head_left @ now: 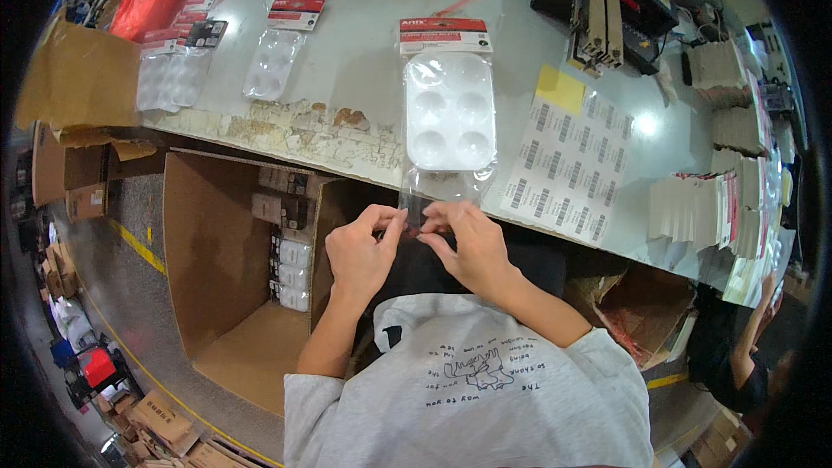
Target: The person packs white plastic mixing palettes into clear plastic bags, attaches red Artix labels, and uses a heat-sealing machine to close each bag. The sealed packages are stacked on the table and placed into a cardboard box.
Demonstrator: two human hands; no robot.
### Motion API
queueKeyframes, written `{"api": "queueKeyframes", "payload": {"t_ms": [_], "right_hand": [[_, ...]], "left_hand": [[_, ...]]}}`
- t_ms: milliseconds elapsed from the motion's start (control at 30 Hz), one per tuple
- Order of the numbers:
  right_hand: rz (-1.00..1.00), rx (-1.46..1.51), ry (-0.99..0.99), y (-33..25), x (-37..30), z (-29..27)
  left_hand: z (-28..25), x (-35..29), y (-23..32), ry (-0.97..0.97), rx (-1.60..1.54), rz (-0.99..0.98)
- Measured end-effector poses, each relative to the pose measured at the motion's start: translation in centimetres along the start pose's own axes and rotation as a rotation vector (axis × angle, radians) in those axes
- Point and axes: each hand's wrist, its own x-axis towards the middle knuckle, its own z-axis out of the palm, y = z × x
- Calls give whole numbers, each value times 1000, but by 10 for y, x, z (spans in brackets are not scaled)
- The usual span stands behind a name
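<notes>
A white plastic paint palette [451, 113] with several round wells lies in a clear plastic bag [446, 184] at the table's front edge. A red and white header card [445, 37] is at the bag's far end. The bag's loose near end hangs over the edge towards me. My left hand [360, 251] pinches the left side of that end between thumb and finger. On its right side, my right hand [472, 247] is closed on the plastic too, thumb against fingers. Both hands are close together, just off the table.
Bagged palettes with red cards [270, 61] lie at the left back. A barcode label sheet [568, 165] is to the right, with stacked cards [702, 208] beyond it. A black sealing machine [598, 17] stands at the back right. Below the table sits an open cardboard box [230, 295].
</notes>
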Motion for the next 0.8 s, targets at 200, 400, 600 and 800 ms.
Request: {"api": "queueKeyframes", "payload": {"t_ms": [200, 400, 600, 800], "right_hand": [[-13, -12, -58, -10, 11, 12], [40, 51, -111, -13, 12, 15], [428, -208, -22, 30, -117, -82], [1291, -1449, -553, 64, -237, -254]], "left_hand": [[-17, 7, -6, -121, 4, -27], [-20, 10, 1, -174, 86, -51], [-18, 8, -10, -210, -106, -105], [-23, 12, -29, 332, 137, 804]]}}
